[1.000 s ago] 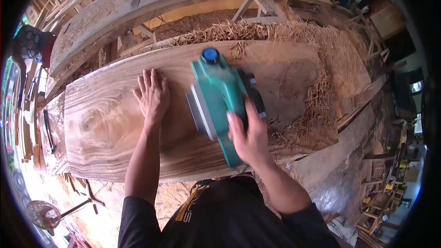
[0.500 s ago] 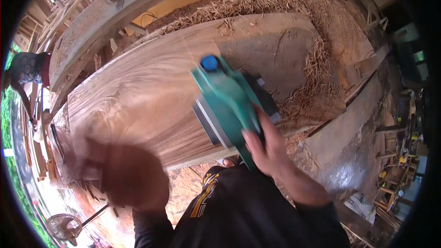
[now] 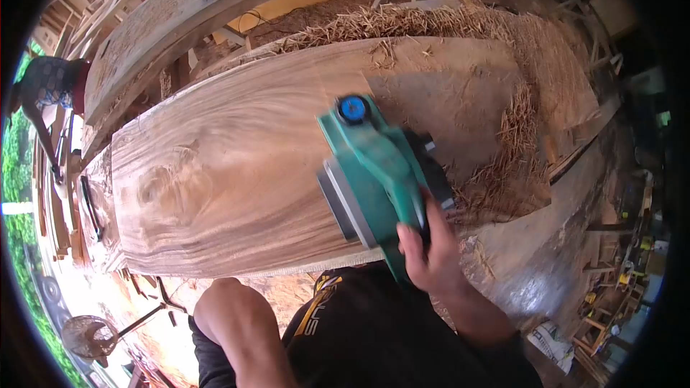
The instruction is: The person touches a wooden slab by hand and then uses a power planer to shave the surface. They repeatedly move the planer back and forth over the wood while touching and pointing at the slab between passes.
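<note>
My right hand [image 3: 430, 255] is wrapped round the rear handle of a green electric planer [image 3: 381, 172]. The planer has a blue dial knob at its front and is held over the wooden slab [image 3: 215, 179], overlapping the edge between its smooth, pale grained part and a darker, dusty patch. My left arm [image 3: 241, 323] is bent at the near side, elbow towards the slab and forearm running out of the bottom of the view. That hand itself is out of sight.
Wood shavings [image 3: 517, 133] are heaped on the slab's right end and along its far side. A long timber beam [image 3: 165, 50] runs behind it. Another person [image 3: 54, 90] is at the far left. A round fan [image 3: 90, 336] stands at lower left.
My left arm, blurred and reaching over the slab's near left corner before, has drawn back and bent. The planer stays in my right hand, appearing slightly lower and further right as the view shifts.
</note>
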{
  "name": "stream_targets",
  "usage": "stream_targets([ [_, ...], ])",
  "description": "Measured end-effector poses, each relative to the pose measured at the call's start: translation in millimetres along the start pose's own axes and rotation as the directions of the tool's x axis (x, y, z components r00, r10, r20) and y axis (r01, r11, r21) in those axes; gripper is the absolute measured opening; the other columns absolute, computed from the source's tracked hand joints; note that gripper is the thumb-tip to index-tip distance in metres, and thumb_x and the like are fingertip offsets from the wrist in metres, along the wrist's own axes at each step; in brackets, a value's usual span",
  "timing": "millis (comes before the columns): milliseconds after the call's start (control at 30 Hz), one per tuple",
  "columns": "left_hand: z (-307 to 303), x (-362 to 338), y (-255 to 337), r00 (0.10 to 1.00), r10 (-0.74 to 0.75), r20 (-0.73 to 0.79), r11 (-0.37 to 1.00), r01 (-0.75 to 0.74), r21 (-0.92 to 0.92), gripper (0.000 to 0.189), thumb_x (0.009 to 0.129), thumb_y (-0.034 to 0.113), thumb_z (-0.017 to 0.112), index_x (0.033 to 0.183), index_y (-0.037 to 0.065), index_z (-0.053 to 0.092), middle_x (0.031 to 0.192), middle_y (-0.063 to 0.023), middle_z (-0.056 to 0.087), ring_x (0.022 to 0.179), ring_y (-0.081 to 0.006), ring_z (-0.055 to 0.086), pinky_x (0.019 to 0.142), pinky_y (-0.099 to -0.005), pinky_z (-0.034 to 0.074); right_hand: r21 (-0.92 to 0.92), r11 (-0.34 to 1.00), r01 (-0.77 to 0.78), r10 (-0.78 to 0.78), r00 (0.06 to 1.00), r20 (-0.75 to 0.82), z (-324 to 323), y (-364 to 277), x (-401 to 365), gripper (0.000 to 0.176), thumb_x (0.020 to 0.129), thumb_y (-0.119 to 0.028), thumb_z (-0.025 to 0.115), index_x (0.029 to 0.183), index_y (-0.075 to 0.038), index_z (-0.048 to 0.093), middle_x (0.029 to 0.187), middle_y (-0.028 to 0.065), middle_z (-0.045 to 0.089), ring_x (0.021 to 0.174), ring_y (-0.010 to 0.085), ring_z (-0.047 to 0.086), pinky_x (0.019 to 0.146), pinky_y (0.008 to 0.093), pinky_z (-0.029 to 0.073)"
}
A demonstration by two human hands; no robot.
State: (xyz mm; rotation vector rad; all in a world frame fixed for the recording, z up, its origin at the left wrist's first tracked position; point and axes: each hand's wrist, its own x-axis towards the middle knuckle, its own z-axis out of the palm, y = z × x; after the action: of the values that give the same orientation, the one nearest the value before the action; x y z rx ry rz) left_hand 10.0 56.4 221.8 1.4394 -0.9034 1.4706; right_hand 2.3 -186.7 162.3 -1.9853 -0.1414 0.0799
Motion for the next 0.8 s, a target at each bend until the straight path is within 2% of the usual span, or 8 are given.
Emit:
stream_targets([
  [233, 13, 23, 14, 1.0, 0.02, -0.004, 1.0, -0.02, -0.011, 0.041, 0.102, 0.028, 0.059, 0.134, 0.001, 0.059, 0.127, -0.021, 0.064, 0.122, -0.0289, 0.06, 0.104, -0.0424, 0.046, -0.028, 0.961, 0.274, -0.274, 0.945, -0.178, 60, 8, 185, 0.049, 0.101, -0.035, 0.06, 0.136, -0.002, 0.051, 0.096, 0.0293, 0.069, 0.087, 0.0478, 0.069, 0.071, 0.0545, 0.055],
  [400, 24, 31, -16, 0.966, -0.255, 0.035, 0.945, 0.241, 0.221, 0.041, 0.101, 0.028, 0.061, 0.133, 0.001, 0.059, 0.123, -0.0217, 0.065, 0.119, -0.0294, 0.062, 0.101, -0.0428, 0.047, 0.11, 0.985, 0.135, -0.133, 0.991, -0.025, 48, 7, 177, 0.048, 0.103, -0.035, 0.055, 0.141, -0.007, 0.048, 0.098, 0.0276, 0.07, 0.092, 0.0497, 0.068, 0.077, 0.0532, 0.056],
  [467, 35, 10, -46, 0.807, -0.572, 0.149, 0.77, 0.465, 0.438, 0.042, 0.101, 0.028, 0.061, 0.133, 0.001, 0.059, 0.122, -0.0219, 0.065, 0.117, -0.0296, 0.063, 0.1, -0.043, 0.048, 0.108, 0.993, 0.045, -0.042, 0.999, -0.033, 32, 1, 118, 0.05, 0.103, -0.031, 0.056, 0.145, -0.007, 0.045, 0.101, 0.0284, 0.069, 0.092, 0.0485, 0.068, 0.074, 0.0506, 0.056],
  [567, 56, -53, -77, 0.358, -0.864, 0.354, 0.498, 0.505, 0.705, 0.047, 0.099, 0.035, 0.066, 0.131, 0.002, 0.06, 0.118, -0.0241, 0.066, 0.112, -0.0326, 0.066, 0.095, -0.0448, 0.051, 0.125, 0.991, -0.046, 0.046, 0.999, 0.008, -1, 1, 12, 0.051, 0.102, -0.021, 0.06, 0.147, -0.004, 0.044, 0.104, 0.0273, 0.069, 0.091, 0.0426, 0.072, 0.075, 0.0454, 0.057],
  [600, 68, -67, -70, 0.324, -0.833, 0.449, 0.551, 0.416, 0.723, 0.066, 0.092, 0.056, 0.068, 0.131, 0.003, 0.059, 0.101, -0.0217, 0.07, 0.092, -0.0393, 0.07, 0.079, -0.0476, 0.056, 0.117, 0.99, -0.073, 0.07, 0.997, 0.028, -15, 2, -23, 0.053, 0.1, -0.021, 0.06, 0.147, -0.001, 0.044, 0.104, 0.0267, 0.069, 0.091, 0.04, 0.072, 0.076, 0.044, 0.057],
  [667, 85, -63, -35, 0.047, -0.734, 0.677, 0.632, 0.413, 0.656, 0.074, 0.087, 0.075, 0.06, 0.112, 0.006, 0.055, 0.079, -0.0171, 0.07, 0.067, -0.0372, 0.072, 0.061, -0.0466, 0.057, 0.078, 0.985, -0.152, 0.145, 0.985, 0.098, -40, 10, -96, 0.057, 0.098, -0.019, 0.061, 0.145, 0.006, 0.043, 0.105, 0.0255, 0.069, 0.09, 0.0349, 0.073, 0.077, 0.0413, 0.058],
  [700, 95, -74, -21, 0.044, -0.67, 0.741, 0.718, 0.29, 0.632, 0.068, 0.086, 0.067, 0.069, 0.12, 0.008, 0.06, 0.076, -0.014, 0.07, 0.067, -0.0341, 0.072, 0.056, -0.0438, 0.056, 0.054, 0.983, -0.176, 0.168, 0.978, 0.125, -51, 15, -126, 0.06, 0.096, -0.019, 0.062, 0.145, 0.01, 0.042, 0.106, 0.0249, 0.069, 0.089, 0.0323, 0.073, 0.078, 0.0399, 0.058],
  [800, 102, -82, -30, -0.011, -0.416, 0.909, 0.839, 0.382, 0.388, 0.046, 0.091, 0.052, 0.067, 0.093, 0.008, 0.054, 0.065, -0.0116, 0.066, 0.059, -0.0342, 0.069, 0.054, -0.0465, 0.054, 0.047, 0.988, -0.144, 0.14, 0.986, 0.092, -57, 37, -166, 0.064, 0.094, -0.021, 0.064, 0.144, 0.013, 0.042, 0.099, 0.0198, 0.07, 0.082, 0.0249, 0.072, 0.075, 0.0363, 0.058],
])
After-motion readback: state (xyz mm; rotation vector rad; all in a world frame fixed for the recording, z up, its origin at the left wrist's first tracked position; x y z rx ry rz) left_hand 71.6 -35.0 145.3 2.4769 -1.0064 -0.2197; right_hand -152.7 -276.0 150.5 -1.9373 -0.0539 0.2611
